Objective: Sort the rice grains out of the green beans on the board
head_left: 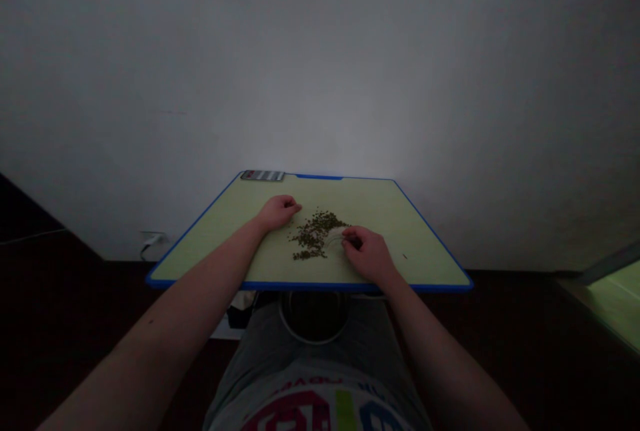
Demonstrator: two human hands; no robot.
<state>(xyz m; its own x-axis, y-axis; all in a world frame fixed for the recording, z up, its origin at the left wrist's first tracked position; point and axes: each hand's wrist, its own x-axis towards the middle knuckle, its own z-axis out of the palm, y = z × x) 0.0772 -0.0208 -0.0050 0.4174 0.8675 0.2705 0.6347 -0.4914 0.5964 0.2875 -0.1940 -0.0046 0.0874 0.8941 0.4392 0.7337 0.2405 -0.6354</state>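
A loose pile of small dark greenish-brown grains or seeds [316, 229] is spread over the pale yellow-green tabletop [260, 264]. My left hand [278, 211] rests at the pile's upper left, thumb and fingers pinched together. Whether anything is between those fingertips is too small to tell. At the right edge of the pile, my right hand [367, 251] is closed on a clear, curved piece [335, 237] that looks like thin plastic. Its lower left edge reaches over the grains. Its exact kind cannot be made out in the dim light.
A phone [263, 176] with its screen lit lies at the table's far left corner. Below the near blue edge [310, 286], a round metal-rimmed bowl [315, 324] with dark contents sits at my lap. A white wall [320, 71] stands behind the table. One dark sliver [405, 256] lies at right.
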